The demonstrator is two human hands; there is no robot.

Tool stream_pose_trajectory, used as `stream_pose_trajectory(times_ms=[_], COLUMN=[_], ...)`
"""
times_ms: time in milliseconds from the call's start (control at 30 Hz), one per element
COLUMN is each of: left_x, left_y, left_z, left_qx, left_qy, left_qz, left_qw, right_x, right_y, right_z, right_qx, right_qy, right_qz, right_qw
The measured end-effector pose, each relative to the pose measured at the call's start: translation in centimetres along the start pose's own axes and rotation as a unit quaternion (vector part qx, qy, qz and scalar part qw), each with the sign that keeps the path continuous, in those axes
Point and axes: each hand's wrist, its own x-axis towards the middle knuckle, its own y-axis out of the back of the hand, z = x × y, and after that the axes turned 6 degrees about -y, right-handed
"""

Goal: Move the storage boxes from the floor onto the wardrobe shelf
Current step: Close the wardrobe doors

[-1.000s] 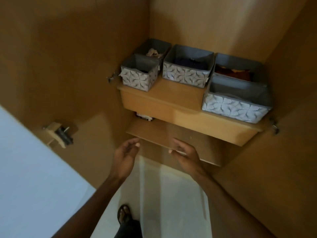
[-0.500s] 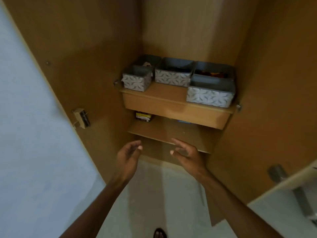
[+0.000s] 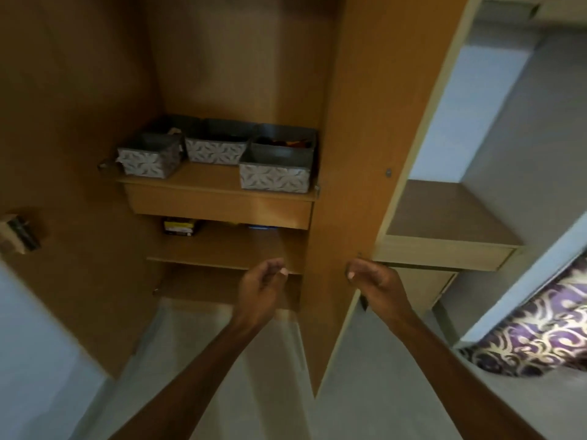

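Note:
Several grey fabric storage boxes with a white leaf pattern stand on the wardrobe shelf (image 3: 203, 184): a small one at the left (image 3: 149, 157), one in the middle (image 3: 216, 149), a wide one at the right front (image 3: 275, 171), and more behind them. My left hand (image 3: 260, 287) hovers below the shelves, fingers loosely curled, holding nothing. My right hand (image 3: 373, 281) is level with it, in front of the open right door (image 3: 352, 154), also loosely curled and empty. No box is visible on the floor.
Two lower shelves (image 3: 228, 249) hold a small dark packet (image 3: 179, 227). The left door (image 3: 47, 154) stands open with a hinge (image 3: 19, 230). A desk-like shelf (image 3: 444, 217) and purple patterned bedding (image 3: 546, 331) lie to the right. Pale floor (image 3: 222, 344) runs beneath my arms.
The view has pulled back and swung right, bringing the right door, side shelf and bedding into sight. Both hands drew back from the shelves, moved further apart and curled a little.

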Motion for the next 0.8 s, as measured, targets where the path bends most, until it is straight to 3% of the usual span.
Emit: stream_pose_trajectory(times_ms=[167, 367, 467, 633, 800], left_x=[1.9, 4.1, 4.0, 3.5, 2.8], left_y=[-9.6, -16.7, -17.8, -17.8, -15.7], left_z=[3.8, 7.1, 7.5, 7.2, 6.3], left_qx=[0.012, 0.035, 0.022, -0.002, -0.008], left_qy=[-0.019, 0.001, -0.004, -0.019, -0.018], left_qz=[-0.020, -0.073, -0.086, -0.091, -0.020], left_qw=[1.000, 0.997, 0.996, 0.996, 1.000], right_x=[2.8, 7.1, 7.2, 8.0, 8.7], right_y=[7.6, 11.1, 10.7, 9.7, 7.4], right_z=[1.4, -0.8, -1.8, -1.3, -1.9], right_qx=[0.012, 0.013, 0.011, 0.063, 0.057], right_qy=[0.006, -0.006, 0.037, 0.038, 0.052], right_qz=[0.069, -0.048, -0.131, -0.132, -0.155], right_qw=[0.998, 0.999, 0.991, 0.989, 0.985])
